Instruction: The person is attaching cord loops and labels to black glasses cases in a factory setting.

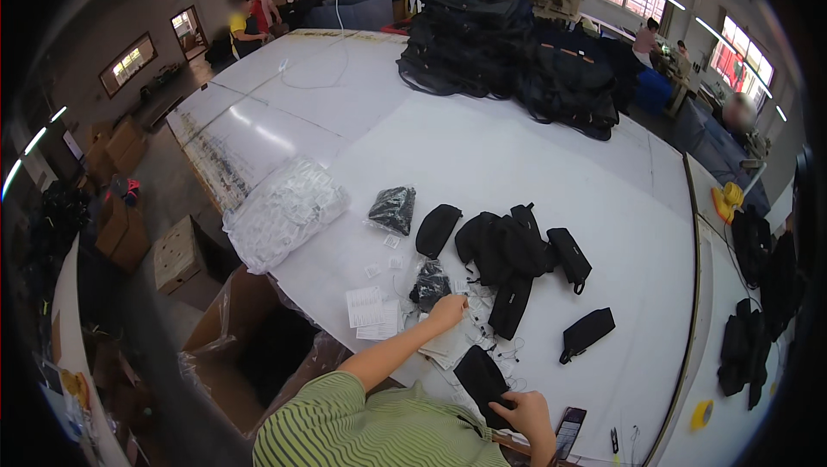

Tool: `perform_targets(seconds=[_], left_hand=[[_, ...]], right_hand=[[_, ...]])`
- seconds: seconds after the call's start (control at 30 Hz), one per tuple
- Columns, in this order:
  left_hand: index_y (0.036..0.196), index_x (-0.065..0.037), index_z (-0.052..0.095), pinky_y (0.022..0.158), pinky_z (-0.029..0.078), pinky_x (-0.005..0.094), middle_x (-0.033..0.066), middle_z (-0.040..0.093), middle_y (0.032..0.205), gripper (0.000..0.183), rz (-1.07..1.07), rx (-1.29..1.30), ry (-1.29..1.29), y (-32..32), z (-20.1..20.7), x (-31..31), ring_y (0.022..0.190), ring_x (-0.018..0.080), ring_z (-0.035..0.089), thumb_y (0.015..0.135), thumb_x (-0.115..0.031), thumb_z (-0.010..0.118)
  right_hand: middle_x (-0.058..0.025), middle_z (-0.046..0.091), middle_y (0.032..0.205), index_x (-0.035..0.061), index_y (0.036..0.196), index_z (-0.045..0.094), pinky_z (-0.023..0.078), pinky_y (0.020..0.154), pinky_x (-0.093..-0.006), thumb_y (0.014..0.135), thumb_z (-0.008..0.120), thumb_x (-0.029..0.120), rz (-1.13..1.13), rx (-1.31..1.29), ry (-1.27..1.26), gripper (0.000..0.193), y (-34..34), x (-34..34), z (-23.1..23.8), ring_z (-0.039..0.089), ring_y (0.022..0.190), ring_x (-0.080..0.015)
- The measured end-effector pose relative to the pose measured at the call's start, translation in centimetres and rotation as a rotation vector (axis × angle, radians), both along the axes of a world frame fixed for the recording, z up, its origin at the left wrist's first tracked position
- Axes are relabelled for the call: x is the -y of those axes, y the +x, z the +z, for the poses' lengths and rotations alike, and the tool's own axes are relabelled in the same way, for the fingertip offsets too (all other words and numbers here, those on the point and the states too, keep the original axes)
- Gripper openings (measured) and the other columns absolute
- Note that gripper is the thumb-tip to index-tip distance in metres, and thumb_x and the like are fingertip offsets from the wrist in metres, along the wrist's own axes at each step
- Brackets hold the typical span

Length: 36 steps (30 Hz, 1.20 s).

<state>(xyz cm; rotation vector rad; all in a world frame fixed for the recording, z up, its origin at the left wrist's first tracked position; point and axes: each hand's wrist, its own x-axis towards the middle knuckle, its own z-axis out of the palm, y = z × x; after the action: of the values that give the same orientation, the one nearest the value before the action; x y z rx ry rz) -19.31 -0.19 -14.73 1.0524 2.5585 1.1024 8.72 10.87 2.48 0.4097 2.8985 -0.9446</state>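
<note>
At the table's near edge lies a flat black zip pouch (479,374). My right hand (525,415) grips its near end, thumb and fingers closed on the fabric. My left hand (448,312) reaches over a litter of white tags and thin dark cords (474,329), its fingertips pinched together; what they hold, if anything, is too small to make out. Just beyond it sits a clear plastic bag of small black pieces (429,284). A heap of black pouches (504,243) lies farther on, with a single pouch (587,333) to its right.
Printed white sheets (366,305) lie left of my left hand, near a large clear bag of white pieces (289,213). A phone (568,431) and small snips (614,439) are at the near right. Black bags (508,45) pile up at the far side. An open carton (220,320) stands left.
</note>
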Motion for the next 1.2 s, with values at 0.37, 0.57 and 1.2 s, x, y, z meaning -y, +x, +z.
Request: perform_targets(seconds=[0.37, 0.57, 1.2], left_hand=[[0.088, -0.001, 0.053, 0.071, 0.049, 0.0351, 0.016, 0.063, 0.078, 0.012, -0.074, 0.187, 0.459, 1.9, 11.5, 1.1, 0.08, 0.0294, 0.066, 0.083, -0.009, 0.06], [0.093, -0.006, 0.064, 0.082, 0.046, 0.0337, 0.0074, 0.066, 0.091, 0.015, -0.46, -0.042, 0.369, 5.8, 18.3, 4.0, 0.093, 0.0233, 0.063, 0.079, -0.01, 0.069], [0.108, 0.0, 0.059, 0.087, 0.048, 0.0309, 0.0096, 0.064, 0.104, 0.032, 0.207, 1.448, 0.884, 10.6, 14.7, 4.4, 0.096, 0.0186, 0.062, 0.082, -0.015, 0.07]], right_hand=[[-0.0142, 0.06, 0.062, 0.011, 0.077, 0.066, 0.046, 0.056, -0.0432, 0.077, 0.066, 0.034, 0.076, -0.026, 0.255, 0.023, -2.1, 0.7, -0.6, 0.06, 0.059, -0.0327], [-0.009, 0.058, 0.056, 0.01, 0.074, 0.068, 0.044, 0.052, -0.0376, 0.075, 0.069, 0.028, 0.094, -0.188, 0.358, 0.018, -4.9, 1.6, 2.0, 0.058, 0.054, -0.0279], [-0.0015, 0.059, 0.058, 0.0039, 0.077, 0.064, 0.031, 0.046, -0.0258, 0.087, 0.064, 0.021, -0.8, -0.554, -0.38, 0.02, -2.2, 6.9, -1.7, 0.045, 0.046, -0.0075]])
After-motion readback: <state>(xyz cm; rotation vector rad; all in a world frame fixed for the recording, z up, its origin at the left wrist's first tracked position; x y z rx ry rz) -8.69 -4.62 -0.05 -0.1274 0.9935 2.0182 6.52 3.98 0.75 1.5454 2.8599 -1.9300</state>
